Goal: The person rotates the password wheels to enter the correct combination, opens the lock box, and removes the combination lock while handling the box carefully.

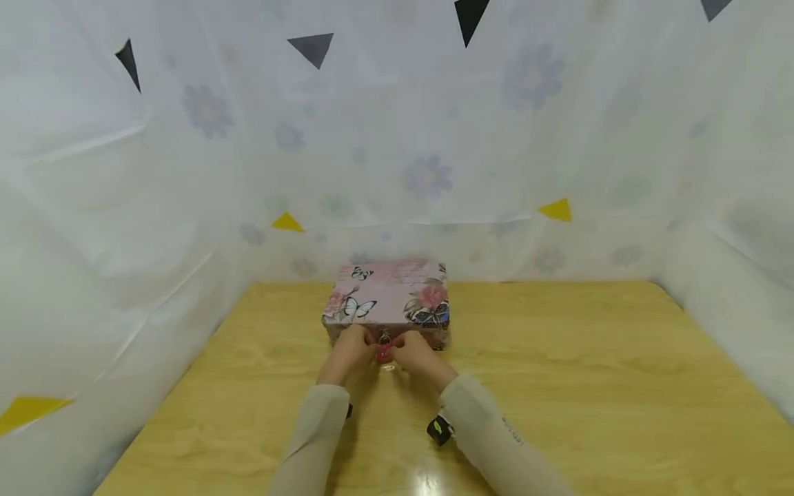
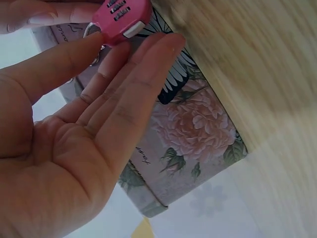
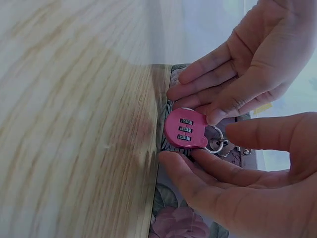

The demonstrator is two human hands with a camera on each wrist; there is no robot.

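Note:
A pink combination padlock [image 1: 384,354] with three number dials hangs by its metal shackle [image 3: 216,140] at the front clasp of a pink box [image 1: 391,293] printed with flowers and butterflies. My left hand [image 1: 352,351] pinches the padlock's shackle-side corner, the thumb on its dial face and the fingers behind. From the other side, my right hand [image 1: 418,353] reaches in with its fingers extended beside and behind the padlock. Its thumb stands off from the shackle in the right wrist view. The dials [image 3: 185,129] face up towards that camera.
The box rests at the back of a light wooden table [image 1: 558,386], close to a white flower-patterned curtain [image 1: 428,124]. Similar white sheeting hangs at both sides. A dark wrist device [image 1: 439,430] sits at the right cuff.

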